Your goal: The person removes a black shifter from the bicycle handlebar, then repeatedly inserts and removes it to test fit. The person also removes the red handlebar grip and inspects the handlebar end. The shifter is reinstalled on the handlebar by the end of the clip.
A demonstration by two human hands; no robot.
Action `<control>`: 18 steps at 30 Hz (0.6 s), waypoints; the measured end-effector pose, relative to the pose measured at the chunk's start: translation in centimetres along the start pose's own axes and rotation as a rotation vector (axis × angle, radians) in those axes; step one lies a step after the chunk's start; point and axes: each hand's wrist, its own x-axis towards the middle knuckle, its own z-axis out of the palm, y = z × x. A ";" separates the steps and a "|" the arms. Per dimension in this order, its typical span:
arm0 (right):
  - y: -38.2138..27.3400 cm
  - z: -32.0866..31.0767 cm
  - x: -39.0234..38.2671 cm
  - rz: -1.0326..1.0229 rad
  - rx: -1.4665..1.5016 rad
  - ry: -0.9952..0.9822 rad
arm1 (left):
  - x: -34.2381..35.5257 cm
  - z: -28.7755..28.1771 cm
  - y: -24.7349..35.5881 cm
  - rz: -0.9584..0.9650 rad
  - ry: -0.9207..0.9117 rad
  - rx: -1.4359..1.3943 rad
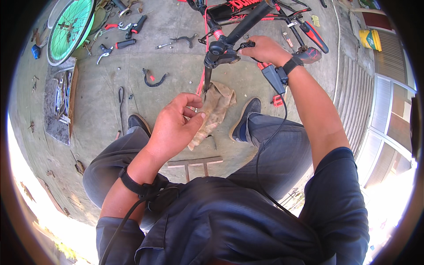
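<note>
A black bicycle frame (250,22) with red trim stands before me, its thick tubes meeting at a dark joint (216,49). Beside that joint, my right hand (267,49) is closed around a narrow black piece (247,44); its kind is unclear. My left hand (174,126) hovers lower, fingers curled and thumb near them, with a tiny something at the fingertips that I cannot make out. Thin red cables (206,53) run down the frame toward this hand. Under and beside its fingers lies a stained tan rag (221,98).
An open toolbox (62,99) with wrenches lies at left, below a green-rimmed wheel (70,27). Brake levers (104,53), grips (126,43) and a curved black part (155,79) are scattered on the floor. A low metal stand (194,162) sits between my legs; a yellow bucket (370,40) is at right.
</note>
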 end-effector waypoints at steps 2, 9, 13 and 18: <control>-0.4 0.0 0.1 0.022 -0.030 -0.023 | 0.0 0.0 0.0 0.000 0.003 0.002; -1.2 -0.4 1.2 0.052 -0.149 -0.098 | -0.2 0.0 -0.3 0.023 0.010 -0.011; -1.2 -0.1 0.6 -0.111 -0.372 0.024 | -0.2 0.0 -0.4 0.015 0.012 -0.008; 0.2 0.8 0.6 -0.411 -0.551 0.294 | -0.2 0.1 -0.4 0.027 0.017 -0.003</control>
